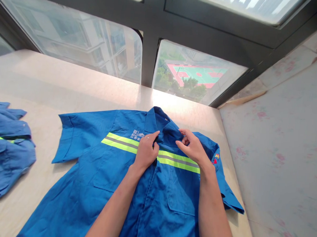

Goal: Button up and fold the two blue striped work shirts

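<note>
A blue short-sleeved work shirt [109, 169] lies spread front side up, its collar [150, 122] towards the window. A yellow-green and grey reflective band crosses its chest, with white lettering above on the left. My left hand [146, 148] is closed in a pinch on the front edge just below the collar; a ring shows on one finger. Over the right side of the collar is my right hand [191, 145], thumb and index finger apart, the other fingers curled. Its index fingertip is at the collar's edge; whether it touches the cloth is hard to tell.
Another blue garment [7, 155] with a yellow-green band lies bunched at the left on the pale ledge [48, 79]. Dark window frames [148, 57] rise behind the ledge. A flower-patterned wall [277, 150] bounds the right side, close to the shirt's sleeve.
</note>
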`<state>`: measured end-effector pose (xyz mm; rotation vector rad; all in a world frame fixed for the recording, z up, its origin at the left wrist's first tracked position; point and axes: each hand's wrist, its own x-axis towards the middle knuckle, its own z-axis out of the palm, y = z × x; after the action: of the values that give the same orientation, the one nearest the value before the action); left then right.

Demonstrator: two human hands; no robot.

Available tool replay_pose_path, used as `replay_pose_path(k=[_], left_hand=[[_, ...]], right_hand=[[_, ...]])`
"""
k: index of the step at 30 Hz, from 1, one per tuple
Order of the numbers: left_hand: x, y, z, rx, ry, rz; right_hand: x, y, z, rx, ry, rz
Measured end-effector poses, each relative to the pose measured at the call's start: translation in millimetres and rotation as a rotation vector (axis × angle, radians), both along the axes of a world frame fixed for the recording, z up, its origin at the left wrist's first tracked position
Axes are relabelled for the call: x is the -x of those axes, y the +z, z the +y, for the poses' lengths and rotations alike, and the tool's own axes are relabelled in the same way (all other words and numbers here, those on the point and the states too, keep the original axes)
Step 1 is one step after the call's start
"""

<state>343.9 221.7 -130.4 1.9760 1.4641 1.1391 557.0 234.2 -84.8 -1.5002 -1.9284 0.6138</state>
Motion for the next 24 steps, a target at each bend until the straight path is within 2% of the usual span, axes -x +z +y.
replay_pose_path(k=[2,4,7,10,14,17,21,24], left_hand=[[0.1,-0.5,0.2,0.014,0.005,-0.007],[0.3,-0.8,0.4,0.026,0.001,-0.011],[0.6,-0.7,0.5,0.038,0.001,-0.023],[0.6,-0.4,0.3,0.024,-0.002,-0.049],[0.4,0.2,-0.5,-0.020,-0.015,-0.068],[0.4,1.1,-1.0,-0.039,-0.020,-0.054],[0.4,2.8,-1.4,-0.061,-0.034,-0.057],[0.0,3.9,-1.5,-0.077,-0.051,-0.086]], right_hand=[[-0.2,4.9,-2.2,-0.024,0.016,-0.048],[1.5,6.9,-2.2,-0.180,-0.032,-0.090],[5.5,2.6,0.3,-0.451,-0.174,-0.051],[9.9,-9.0,2.7,-0.569,-0.319,0.005],[14.7,-25.9,3.8,-0.533,-0.458,0.032],[17.1,-30.8,4.5,-0.511,-0.494,0.058],[16.7,-21.8,6.0,-0.462,-0.409,0.107],[11.4,-11.1,7.3,-0.322,-0.495,0.172]])
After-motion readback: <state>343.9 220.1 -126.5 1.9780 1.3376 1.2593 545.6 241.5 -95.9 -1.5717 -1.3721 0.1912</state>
